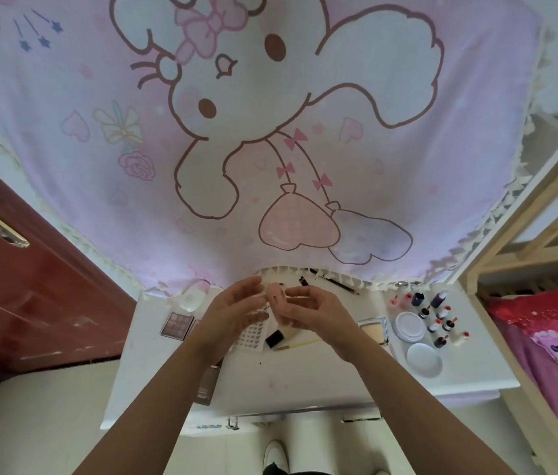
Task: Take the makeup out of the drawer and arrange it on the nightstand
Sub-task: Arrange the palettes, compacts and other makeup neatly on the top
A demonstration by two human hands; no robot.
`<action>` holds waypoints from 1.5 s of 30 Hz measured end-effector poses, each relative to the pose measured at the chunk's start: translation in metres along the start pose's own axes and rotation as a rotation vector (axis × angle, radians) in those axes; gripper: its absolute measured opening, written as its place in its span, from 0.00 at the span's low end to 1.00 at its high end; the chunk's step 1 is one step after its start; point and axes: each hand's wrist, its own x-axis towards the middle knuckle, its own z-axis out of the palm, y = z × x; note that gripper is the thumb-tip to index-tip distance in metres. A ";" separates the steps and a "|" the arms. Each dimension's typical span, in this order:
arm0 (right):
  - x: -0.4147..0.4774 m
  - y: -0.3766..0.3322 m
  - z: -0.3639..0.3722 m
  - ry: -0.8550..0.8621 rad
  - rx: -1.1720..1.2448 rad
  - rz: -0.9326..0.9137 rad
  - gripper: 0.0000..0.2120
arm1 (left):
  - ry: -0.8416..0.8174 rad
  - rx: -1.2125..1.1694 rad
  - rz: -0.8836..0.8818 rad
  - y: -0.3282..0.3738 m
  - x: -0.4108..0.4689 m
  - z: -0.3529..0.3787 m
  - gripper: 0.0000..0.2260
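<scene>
Makeup (373,329) lies spread over the bench (305,378), palette (177,325) at nine o'clock and small bottles (442,317) at three o'clock of the hands, so arranging seems underway, with the left grip (229,313) loosely open and the right grip (318,313) curled, though I cannot tell on what, and the next move calling for a gentle set-down.

You won't find any lettering, brand or number here that you can read. The white compact (191,299) on the worktop (305,378) carries a faint mark, too small to make out, and the little bottles (438,313) are blurred.
</scene>
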 end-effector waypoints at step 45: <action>-0.019 0.060 -0.035 0.402 -0.037 0.142 0.08 | 0.124 0.069 -0.342 -0.077 0.036 0.037 0.17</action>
